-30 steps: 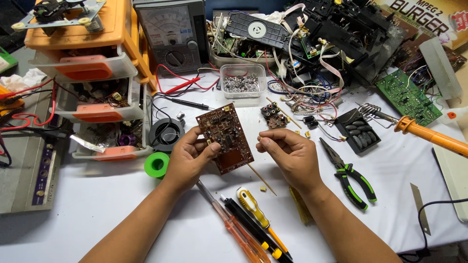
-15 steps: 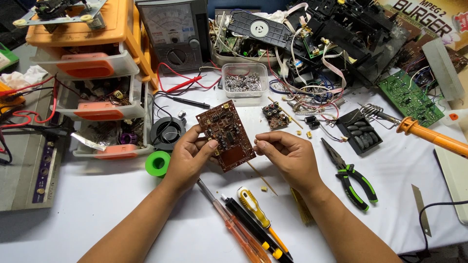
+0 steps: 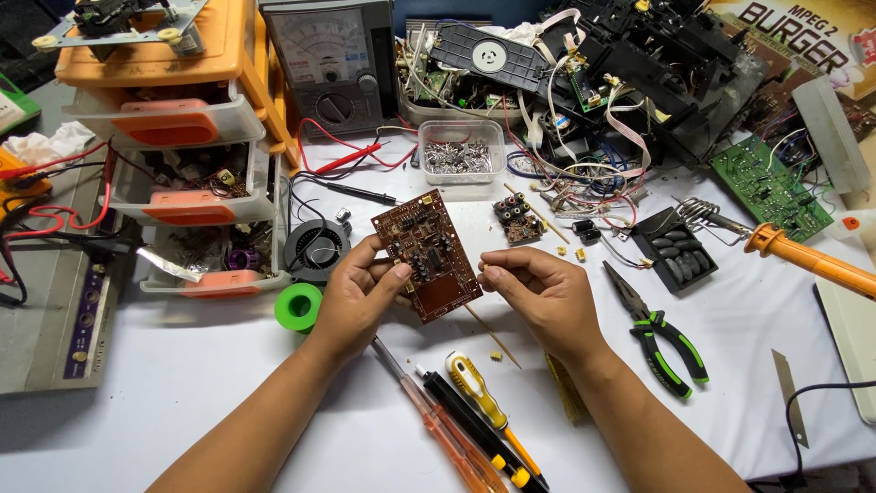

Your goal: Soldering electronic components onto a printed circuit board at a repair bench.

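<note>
Green-handled pliers [image 3: 662,333] are lying on the white table [image 3: 182,402], well apart from a green tape roll [image 3: 297,307]. Screwdrivers [image 3: 474,415] are lying side by side near the front edge. An orange drawer cabinet [image 3: 173,128] is standing at the left, a grey analog multimeter [image 3: 333,64] just beside it. A clear tub of metal parts [image 3: 459,157] is sitting before tangled wires [image 3: 584,173]. An orange-handled soldering iron [image 3: 803,260] is resting at the right.

Your left hand [image 3: 358,294] sits palm-in, fingers curled, thumb pressed forward and pinching at its tip. Your right hand [image 3: 540,297] faces it, knuckles up, fingers folded inward, thumb and forefinger pinched together. Both wrists are bent slightly toward each other. Your bare forearms run in from the lower edge, angled inward so the hands nearly meet.
</note>
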